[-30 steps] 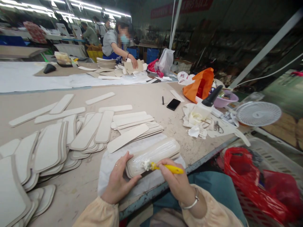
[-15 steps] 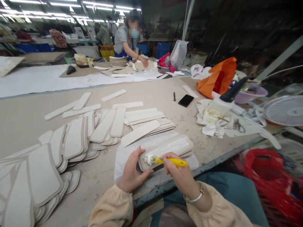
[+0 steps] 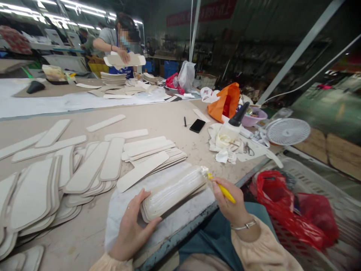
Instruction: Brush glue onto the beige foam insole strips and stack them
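Note:
My right hand [image 3: 229,201] grips a yellow-handled brush [image 3: 217,183] whose white, glue-laden bristles touch the far right end of a stack of pale oblong pieces [image 3: 172,190]. The top piece is wet and glossy. My left hand [image 3: 132,226] rests flat on the near left end of that stack, fingers apart, pressing it onto a white sheet [image 3: 124,203] at the table's front edge.
Overlapping beige panels [image 3: 42,188] and long strips [image 3: 146,150] cover the table to the left. A black phone [image 3: 197,125], glue bottle [image 3: 235,122], rags, scissors, orange bag [image 3: 225,103] and small fan [image 3: 287,131] lie right. Red bags [image 3: 287,207] sit in a basket. A person works at the far end.
The brush has travelled from the stack's near left end to its far right end. My view swung, and the person at the far end now holds a pale piece up.

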The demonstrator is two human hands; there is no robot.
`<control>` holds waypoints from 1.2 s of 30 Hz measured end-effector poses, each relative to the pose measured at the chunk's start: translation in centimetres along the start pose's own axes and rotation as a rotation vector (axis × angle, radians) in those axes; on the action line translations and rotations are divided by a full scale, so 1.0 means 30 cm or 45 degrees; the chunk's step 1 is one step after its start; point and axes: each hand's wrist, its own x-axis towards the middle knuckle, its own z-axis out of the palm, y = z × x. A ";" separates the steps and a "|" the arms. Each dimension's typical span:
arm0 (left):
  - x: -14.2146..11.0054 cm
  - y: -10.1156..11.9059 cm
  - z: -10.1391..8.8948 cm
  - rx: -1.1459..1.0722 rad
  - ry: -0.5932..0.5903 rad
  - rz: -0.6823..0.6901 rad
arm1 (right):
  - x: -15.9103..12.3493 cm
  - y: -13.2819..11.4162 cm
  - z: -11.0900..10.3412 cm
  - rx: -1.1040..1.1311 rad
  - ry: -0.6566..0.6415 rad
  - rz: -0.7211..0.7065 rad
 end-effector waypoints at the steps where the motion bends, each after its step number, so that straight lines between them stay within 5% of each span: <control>1: -0.001 -0.002 0.001 0.006 0.002 0.007 | -0.007 -0.013 0.012 -0.024 -0.051 -0.099; 7: -0.002 -0.019 0.009 0.053 0.009 0.008 | -0.047 -0.131 0.053 0.149 -0.292 -0.417; 13: 0.002 -0.012 0.005 0.085 0.045 0.068 | -0.030 -0.074 0.009 0.039 -0.070 -0.323; 20: 0.001 -0.007 0.003 0.090 0.049 0.096 | -0.072 -0.230 0.079 0.431 -0.345 -0.367; 25: 0.003 -0.013 0.006 0.107 0.042 0.095 | -0.053 -0.189 0.069 0.541 -0.292 -0.008; 31: -0.004 0.006 -0.008 0.107 0.039 0.092 | -0.024 0.024 -0.039 0.362 0.168 0.474; 36: -0.013 0.011 -0.059 0.055 -0.007 0.081 | -0.047 0.075 -0.058 0.497 0.282 0.662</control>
